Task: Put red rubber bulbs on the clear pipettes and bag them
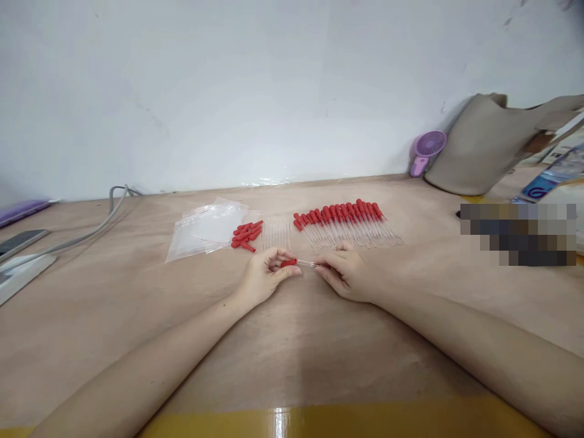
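Note:
My left hand (270, 272) pinches a red rubber bulb (288, 263), its open end facing right. My right hand (341, 271) is closed on a thin clear glass tube (306, 263) that points left, its end at the mouth of the bulb. Whether the tube sits inside the bulb I cannot tell. Beyond my left hand lies a small pile of loose red bulbs (246, 234). Several bare glass tubes (276, 232) lie side by side just right of that pile. A row of droppers with red bulbs (340, 214) fitted on glass tubes stretches behind my right hand.
Clear plastic bags (207, 224) lie left of the bulbs. A grey cable (98, 228) and a phone (22, 242) are at the far left. Near the wall on the right stand a purple hand fan (427, 148) and a beige bag (479, 146). Yellow tape (219, 424) runs along the front edge.

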Action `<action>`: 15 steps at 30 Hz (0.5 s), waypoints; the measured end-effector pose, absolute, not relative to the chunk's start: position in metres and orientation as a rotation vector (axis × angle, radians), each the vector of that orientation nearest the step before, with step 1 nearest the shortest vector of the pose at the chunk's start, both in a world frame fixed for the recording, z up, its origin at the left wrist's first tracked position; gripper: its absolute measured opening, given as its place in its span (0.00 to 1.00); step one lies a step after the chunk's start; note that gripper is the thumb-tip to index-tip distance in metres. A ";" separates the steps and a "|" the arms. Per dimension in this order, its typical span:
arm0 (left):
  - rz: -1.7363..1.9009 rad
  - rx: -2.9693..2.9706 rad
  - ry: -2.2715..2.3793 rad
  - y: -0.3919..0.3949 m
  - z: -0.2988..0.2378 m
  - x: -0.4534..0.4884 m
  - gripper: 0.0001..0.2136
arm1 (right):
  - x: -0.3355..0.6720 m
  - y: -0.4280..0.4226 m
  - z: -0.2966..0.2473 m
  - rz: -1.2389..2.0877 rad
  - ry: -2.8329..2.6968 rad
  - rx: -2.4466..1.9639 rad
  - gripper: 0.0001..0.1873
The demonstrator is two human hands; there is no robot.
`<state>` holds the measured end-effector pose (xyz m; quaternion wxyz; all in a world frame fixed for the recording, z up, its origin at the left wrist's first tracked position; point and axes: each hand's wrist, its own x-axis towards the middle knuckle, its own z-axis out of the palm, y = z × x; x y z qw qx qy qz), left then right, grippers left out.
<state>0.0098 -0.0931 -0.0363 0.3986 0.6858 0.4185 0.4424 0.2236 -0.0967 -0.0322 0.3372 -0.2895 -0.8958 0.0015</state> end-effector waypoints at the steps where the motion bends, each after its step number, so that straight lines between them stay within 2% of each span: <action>1: 1.094 1.747 1.068 -0.093 -0.036 0.010 0.12 | 0.224 -0.096 -0.033 0.018 -2.345 -0.747 0.10; 10: 1.056 2.152 1.096 -0.101 -0.036 0.006 0.08 | 0.229 -0.091 -0.034 0.220 -2.384 -0.744 0.12; 15: 0.951 2.318 1.030 -0.107 -0.029 0.007 0.06 | 0.234 -0.087 -0.030 0.209 -2.462 -0.713 0.12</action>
